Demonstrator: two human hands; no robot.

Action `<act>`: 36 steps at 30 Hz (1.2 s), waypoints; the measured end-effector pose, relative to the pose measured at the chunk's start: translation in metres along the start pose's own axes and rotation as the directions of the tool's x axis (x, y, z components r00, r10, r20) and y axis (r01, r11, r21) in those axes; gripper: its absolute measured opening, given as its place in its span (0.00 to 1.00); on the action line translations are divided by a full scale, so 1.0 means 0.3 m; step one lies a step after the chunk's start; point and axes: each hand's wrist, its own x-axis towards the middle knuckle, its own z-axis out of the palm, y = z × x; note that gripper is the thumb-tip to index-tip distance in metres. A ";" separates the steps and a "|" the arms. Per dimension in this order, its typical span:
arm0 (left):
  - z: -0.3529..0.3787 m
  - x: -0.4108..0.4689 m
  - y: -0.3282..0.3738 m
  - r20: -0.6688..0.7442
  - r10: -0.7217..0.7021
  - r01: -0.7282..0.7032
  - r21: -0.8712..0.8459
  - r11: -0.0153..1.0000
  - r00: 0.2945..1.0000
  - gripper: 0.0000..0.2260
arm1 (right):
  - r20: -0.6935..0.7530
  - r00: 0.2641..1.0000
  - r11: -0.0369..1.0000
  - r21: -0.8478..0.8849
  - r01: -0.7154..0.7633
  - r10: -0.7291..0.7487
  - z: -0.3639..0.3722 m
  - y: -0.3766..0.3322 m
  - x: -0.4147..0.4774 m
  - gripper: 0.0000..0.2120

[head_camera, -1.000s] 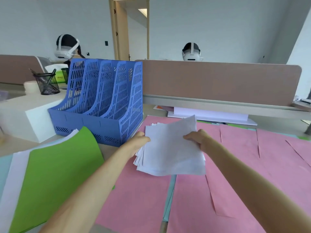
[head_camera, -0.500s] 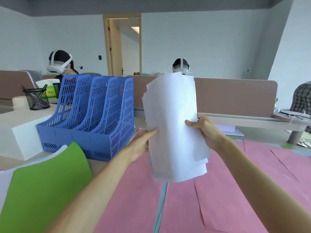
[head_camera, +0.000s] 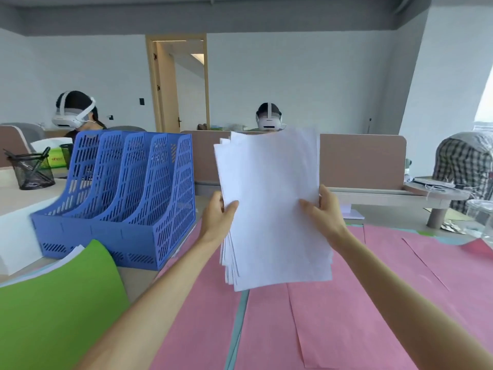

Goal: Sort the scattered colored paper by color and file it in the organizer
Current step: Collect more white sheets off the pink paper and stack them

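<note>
A stack of white paper [head_camera: 269, 204] stands upright in the air over the desk, its sheets a little fanned at the lower left. My left hand [head_camera: 217, 217] grips its left edge and my right hand [head_camera: 324, 212] grips its right edge, thumbs on the near face. The blue slotted organizer [head_camera: 128, 198] stands to the left of the stack, its slots looking empty. Pink sheets [head_camera: 373, 303] cover the desk below my arms. A curled green sheet [head_camera: 58, 303] lies at the front left on white and pale blue sheets.
A black mesh pen holder [head_camera: 30, 169] stands on a white block behind the organizer. A brown desk divider [head_camera: 360, 161] runs across the back. Two people with headsets sit beyond it; a person in a checked shirt bends at the far right.
Both hands lifted the white stack off the pink sheets and turned it upright. In the last half second it rose a little more and straightened.
</note>
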 end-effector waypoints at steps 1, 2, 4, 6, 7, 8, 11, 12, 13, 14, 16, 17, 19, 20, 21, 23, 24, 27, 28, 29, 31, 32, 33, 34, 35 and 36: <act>0.007 -0.007 0.005 -0.022 0.030 -0.030 0.019 0.999 0.999 0.08 | -0.010 1.000 0.999 -0.021 0.025 -0.025 0.008 0.005 -0.008 0.09; 0.010 -0.013 0.015 -0.049 0.066 -0.065 0.012 0.998 0.997 0.07 | -0.021 0.998 0.999 -0.008 0.054 -0.054 0.016 0.004 -0.015 0.09; 0.017 -0.026 0.041 -0.089 0.139 -0.141 -0.022 0.990 0.986 0.05 | -0.051 0.994 0.994 0.051 0.098 -0.095 0.031 -0.007 -0.026 0.10; 0.022 -0.039 0.057 -0.081 0.190 -0.193 -0.025 0.981 0.978 0.03 | -0.088 0.991 0.989 0.095 0.112 -0.103 0.038 -0.007 -0.035 0.10; 0.025 -0.043 0.053 -0.074 0.204 -0.206 -0.020 0.978 0.976 0.03 | -0.101 0.990 0.988 0.109 0.113 -0.102 0.041 -0.004 -0.040 0.10; 0.028 -0.045 0.051 -0.065 0.206 -0.207 -0.010 0.978 0.976 0.04 | -0.106 0.988 0.985 0.122 0.120 -0.108 0.044 -0.002 -0.047 0.10; 0.029 -0.037 0.057 -0.068 0.216 -0.217 -0.009 0.976 0.974 0.09 | -0.139 0.984 0.984 0.128 0.125 -0.107 0.046 0.008 -0.053 0.10; 0.026 -0.029 0.063 -0.081 0.217 -0.219 -0.017 0.976 0.973 0.09 | -0.148 0.983 0.984 0.124 0.130 -0.111 0.045 0.003 -0.051 0.09; 0.023 -0.023 0.078 -0.101 0.228 -0.232 -0.023 0.972 0.968 0.08 | -0.153 0.981 0.983 0.123 0.139 -0.120 0.045 -0.005 -0.046 0.10; 0.020 -0.016 0.095 -0.127 0.248 -0.253 -0.024 0.967 0.960 0.07 | -0.154 0.980 0.980 0.129 0.150 -0.130 0.044 -0.014 -0.039 0.11; 0.017 -0.009 0.134 -0.139 0.277 -0.284 -0.029 0.958 0.951 0.06 | -0.152 0.978 0.975 0.148 0.164 -0.141 0.046 -0.037 -0.024 0.13; 0.017 -0.007 0.153 -0.115 0.283 -0.288 -0.028 0.957 0.952 0.07 | -0.145 0.979 0.973 0.163 0.164 -0.141 0.045 -0.048 -0.018 0.13; 0.018 0.007 0.174 -0.040 0.279 -0.280 -0.019 0.960 0.959 0.07 | -0.101 0.988 0.972 0.190 0.138 -0.121 0.040 -0.055 -0.008 0.14; 0.017 0.011 0.177 -0.030 0.278 -0.278 -0.023 0.960 0.960 0.07 | -0.087 0.991 0.972 0.202 0.121 -0.106 0.034 -0.054 -0.006 0.14; 0.015 0.015 0.177 -0.057 0.273 -0.276 -0.040 0.960 0.960 0.06 | -0.097 0.991 0.972 0.208 0.112 -0.093 0.028 -0.047 -0.001 0.14; 0.012 0.014 0.177 -0.140 0.232 -0.247 -0.103 0.963 0.963 0.04 | -0.123 0.989 0.970 0.217 0.105 -0.080 0.021 -0.038 0.004 0.14; 0.013 0.010 0.175 -0.153 0.203 -0.222 -0.118 0.968 0.967 0.02 | -0.100 0.993 0.972 0.219 0.084 -0.063 0.023 -0.029 0.004 0.13; 0.006 0.007 0.169 -0.203 0.177 -0.212 -0.169 0.963 0.963 0.03 | -0.021 0.999 0.982 0.187 0.035 -0.031 0.032 -0.002 0.006 0.12; 0.002 0.018 0.173 -0.226 0.176 -0.224 -0.209 0.952 0.958 0.04 | -0.039 0.999 0.983 0.179 0.041 -0.035 0.030 -0.005 0.012 0.11; -0.002 0.030 0.178 -0.217 0.177 -0.226 -0.225 0.948 0.960 0.05 | -0.062 0.997 0.982 0.181 0.048 -0.037 0.026 -0.012 0.019 0.10; 0.000 0.040 0.179 -0.111 0.187 -0.204 -0.178 0.963 0.976 0.06 | -0.064 0.997 0.975 0.213 0.055 -0.043 0.026 -0.023 0.021 0.10; 0.003 0.036 0.167 -0.061 0.174 -0.181 -0.143 0.973 0.983 0.07 | -0.046 0.998 0.972 0.231 0.047 -0.038 0.032 -0.020 0.016 0.11; 0.006 0.032 0.147 -0.048 0.158 -0.163 -0.120 0.979 0.986 0.08 | -0.030 0.999 0.972 0.234 0.030 -0.023 0.042 -0.007 0.008 0.12; 0.009 0.030 0.124 -0.067 0.150 -0.157 -0.117 0.981 0.986 0.08 | -0.025 1.000 0.976 0.215 0.015 -0.010 0.050 0.011 -0.001 0.11; 0.011 0.026 0.104 -0.103 0.149 -0.161 -0.118 0.980 0.983 0.07 | -0.030 1.000 0.980 0.198 0.012 -0.006 0.057 0.018 -0.010 0.10; 0.012 0.021 0.094 -0.137 0.155 -0.172 -0.116 0.978 0.978 0.07 | -0.049 0.999 0.983 0.180 0.025 -0.017 0.059 0.014 -0.011 0.09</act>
